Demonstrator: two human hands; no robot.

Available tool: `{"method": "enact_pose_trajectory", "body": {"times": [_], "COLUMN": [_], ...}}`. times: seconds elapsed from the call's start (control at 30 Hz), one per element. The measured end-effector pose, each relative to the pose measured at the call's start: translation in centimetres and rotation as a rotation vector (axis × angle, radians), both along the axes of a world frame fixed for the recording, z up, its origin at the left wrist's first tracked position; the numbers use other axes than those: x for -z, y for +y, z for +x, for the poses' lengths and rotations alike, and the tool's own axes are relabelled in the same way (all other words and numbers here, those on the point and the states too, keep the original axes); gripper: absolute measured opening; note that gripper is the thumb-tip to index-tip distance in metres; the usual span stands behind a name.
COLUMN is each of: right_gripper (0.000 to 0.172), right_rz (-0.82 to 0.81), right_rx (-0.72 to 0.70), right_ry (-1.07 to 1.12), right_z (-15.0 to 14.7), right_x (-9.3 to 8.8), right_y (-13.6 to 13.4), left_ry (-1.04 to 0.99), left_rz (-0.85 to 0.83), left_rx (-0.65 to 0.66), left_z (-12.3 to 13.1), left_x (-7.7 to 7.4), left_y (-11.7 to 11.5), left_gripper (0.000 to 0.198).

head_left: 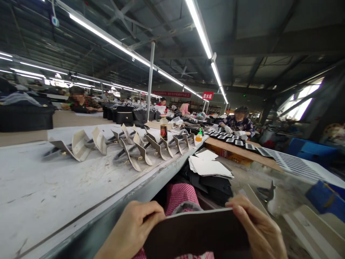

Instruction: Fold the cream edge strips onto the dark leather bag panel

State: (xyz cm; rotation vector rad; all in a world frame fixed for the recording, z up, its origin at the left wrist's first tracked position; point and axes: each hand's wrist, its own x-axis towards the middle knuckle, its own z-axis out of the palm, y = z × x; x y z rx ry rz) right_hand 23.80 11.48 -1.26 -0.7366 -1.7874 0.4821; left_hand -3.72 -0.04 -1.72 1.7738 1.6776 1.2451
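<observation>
A dark brown panel (198,230) with a pale top edge is held up low in the view, above the checked red-and-white cloth (181,194) on my lap. My left hand (134,226) pinches its left upper corner between thumb and fingers. At the right upper corner, my right hand (256,223) grips it the same way. Between the hands the panel's top edge bows slightly. Its lower part runs out of the frame.
Folded beige pieces with dark straps (140,149) line the white worktable (54,194) at left. A dark jar (164,131) and a yellow glue bottle (198,136) stand behind. White sheets (208,165) lie ahead. A gloved person (238,124) works at the right.
</observation>
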Motion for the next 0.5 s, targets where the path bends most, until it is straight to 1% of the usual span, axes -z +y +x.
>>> {"method": "enact_pose_trajectory", "body": {"times": [0.07,0.13,0.17,0.2,0.23,0.27,0.33,0.37,0.43,0.5], "right_gripper": [0.020,0.021,0.023,0.025,0.028,0.031,0.039,0.042,0.043,0.038], "right_rz": [-0.046,-0.121,-0.159,-0.193,-0.220,-0.244,-0.297,-0.324,-0.369,-0.393], "right_rx": [-0.108,-0.183,-0.186,-0.167,-0.130,-0.089,-0.008,0.027,0.086,0.142], "right_ry": [-0.083,-0.163,-0.186,-0.195,-0.189,-0.177,-0.146,-0.134,-0.130,-0.150], "right_z": [0.4,0.3,0.2,0.1,0.2,0.5,1.5,2.2,3.7,5.1], "right_x": [0.7,1.6,2.2,2.9,3.7,4.5,6.3,7.2,8.8,10.2], "right_y": [0.0,-0.6,-0.8,-1.1,-1.2,-1.2,-1.0,-0.8,-0.2,0.2], "left_ry": [-0.117,-0.124,-0.092,-0.058,-0.050,-0.073,-0.166,-0.230,-0.264,-0.284], "left_rz": [-0.004,-0.050,-0.087,-0.123,-0.162,-0.198,-0.192,-0.226,-0.294,-0.347], "left_rx": [-0.001,0.082,0.145,0.197,0.221,0.208,0.085,0.059,0.082,0.112], "left_z": [-0.9,-1.3,-1.4,-1.3,-1.2,-1.0,-0.3,0.2,1.1,2.0], "left_x": [0.6,1.8,2.7,3.9,5.4,7.1,10.8,12.5,15.4,17.2], "left_y": [-0.5,-0.5,-0.3,0.2,0.8,1.7,3.7,4.8,6.8,8.3], "left_gripper": [0.034,0.038,0.038,0.035,0.030,0.028,0.067,0.075,0.079,0.072]}}
